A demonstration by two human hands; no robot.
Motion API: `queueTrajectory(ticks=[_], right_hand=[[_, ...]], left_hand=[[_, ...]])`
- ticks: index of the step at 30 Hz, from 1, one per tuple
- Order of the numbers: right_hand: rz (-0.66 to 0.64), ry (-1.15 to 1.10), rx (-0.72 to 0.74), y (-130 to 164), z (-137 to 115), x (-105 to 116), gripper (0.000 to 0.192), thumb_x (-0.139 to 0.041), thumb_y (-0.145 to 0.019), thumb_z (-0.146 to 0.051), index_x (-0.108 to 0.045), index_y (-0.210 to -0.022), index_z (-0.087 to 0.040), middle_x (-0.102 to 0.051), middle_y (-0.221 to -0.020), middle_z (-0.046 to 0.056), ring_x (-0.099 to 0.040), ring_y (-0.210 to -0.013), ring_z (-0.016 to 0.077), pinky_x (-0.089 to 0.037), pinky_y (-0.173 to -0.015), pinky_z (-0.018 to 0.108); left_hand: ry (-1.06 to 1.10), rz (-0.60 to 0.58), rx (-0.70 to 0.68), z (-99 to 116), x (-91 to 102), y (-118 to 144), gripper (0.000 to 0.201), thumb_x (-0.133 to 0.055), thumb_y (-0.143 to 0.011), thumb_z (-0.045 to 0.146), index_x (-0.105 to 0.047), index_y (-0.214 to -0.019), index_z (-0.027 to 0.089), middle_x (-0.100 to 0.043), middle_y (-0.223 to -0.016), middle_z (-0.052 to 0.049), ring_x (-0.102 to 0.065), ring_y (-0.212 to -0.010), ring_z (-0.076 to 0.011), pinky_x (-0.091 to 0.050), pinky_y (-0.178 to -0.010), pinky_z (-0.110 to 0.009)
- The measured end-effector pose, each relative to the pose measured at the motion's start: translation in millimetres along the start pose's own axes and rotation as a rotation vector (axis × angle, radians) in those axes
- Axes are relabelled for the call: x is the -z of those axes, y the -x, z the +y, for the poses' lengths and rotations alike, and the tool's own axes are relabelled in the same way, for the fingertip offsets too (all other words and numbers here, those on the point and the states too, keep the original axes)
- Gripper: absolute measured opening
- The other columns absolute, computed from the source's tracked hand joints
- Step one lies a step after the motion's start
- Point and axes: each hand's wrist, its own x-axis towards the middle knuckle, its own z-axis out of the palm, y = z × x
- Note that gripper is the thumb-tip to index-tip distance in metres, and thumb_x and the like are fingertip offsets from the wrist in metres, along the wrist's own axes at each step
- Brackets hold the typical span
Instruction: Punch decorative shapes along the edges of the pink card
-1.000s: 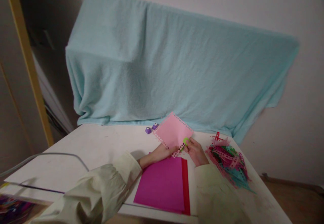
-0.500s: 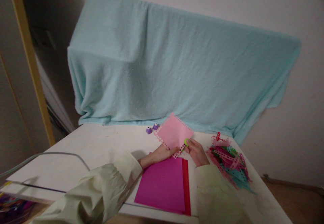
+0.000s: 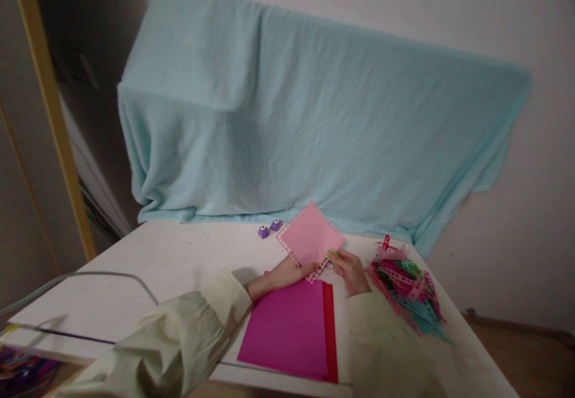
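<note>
A pale blue blanket (image 3: 314,122) drapes something unseen behind a white table (image 3: 148,272). Above stacked magenta and red sheets (image 3: 291,326), the left hand (image 3: 287,273) pinches a pink perforated-edged sheet (image 3: 309,239); the right hand (image 3: 353,271) closes on a barely visible green punch (image 3: 333,253) at its edge. Scrap strips (image 3: 406,290) and two purple punches (image 3: 269,228) blur nearby.

Light pink paper square (image 3: 309,238) with punched lace border, held tilted above the table, small green punch (image 3: 332,253) clamped on its lower right edge.
</note>
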Motion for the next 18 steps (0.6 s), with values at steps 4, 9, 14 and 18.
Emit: queueTrajectory(ticks=[4, 9, 14, 18], right_hand=[[0.044, -0.021, -0.021, -0.1, -0.2, 0.4, 0.030, -0.076, -0.069, -0.045, -0.061, -0.065, -0.019, -0.037, -0.052, -0.006, -0.019, -0.047, 0.0080, -0.011, -0.046, 0.027], [0.056, -0.035, -0.005, -1.1, 0.8, 1.5, 0.030, -0.076, -0.070, -0.043, -0.059, -0.061, -0.019, -0.036, -0.052, -0.005, -0.019, -0.047, 0.0083, -0.011, -0.045, 0.027], [0.072, -0.026, 0.007, -1.0, 0.7, 0.2, 0.032, -0.077, -0.068, -0.046, -0.059, -0.062, -0.019, -0.038, -0.052, -0.005, -0.020, -0.046, 0.0081, -0.012, -0.045, 0.027], [0.068, -0.022, 0.010, -1.2, 1.2, 0.8, 0.034, -0.076, -0.070, -0.046, -0.057, -0.062, -0.018, -0.037, -0.052, -0.005, -0.021, -0.046, 0.0079, -0.012, -0.045, 0.027]], left_hand=[[0.013, -0.023, -0.012, 1.2, 1.2, -0.2, 0.050, -0.053, -0.089, 0.037, -0.046, -0.134, 0.017, -0.050, -0.137, -0.008, -0.048, -0.123, -0.0230, -0.033, -0.108, -0.038], [0.011, -0.026, 0.008, 3.7, 1.4, -0.6, 0.049, -0.053, -0.088, 0.041, -0.050, -0.131, 0.016, -0.054, -0.133, -0.009, -0.050, -0.121, -0.0234, -0.035, -0.107, -0.038], [0.032, -0.007, 0.018, 0.0, 0.6, -1.1, 0.047, -0.055, -0.087, 0.036, -0.051, -0.129, 0.016, -0.056, -0.131, -0.008, -0.051, -0.119, -0.0235, -0.036, -0.106, -0.040], [0.047, -0.005, 0.006, -1.8, 0.8, -1.8, 0.043, -0.054, -0.088, 0.035, -0.053, -0.126, 0.015, -0.057, -0.130, -0.008, -0.052, -0.118, -0.0237, -0.036, -0.106, -0.039]])
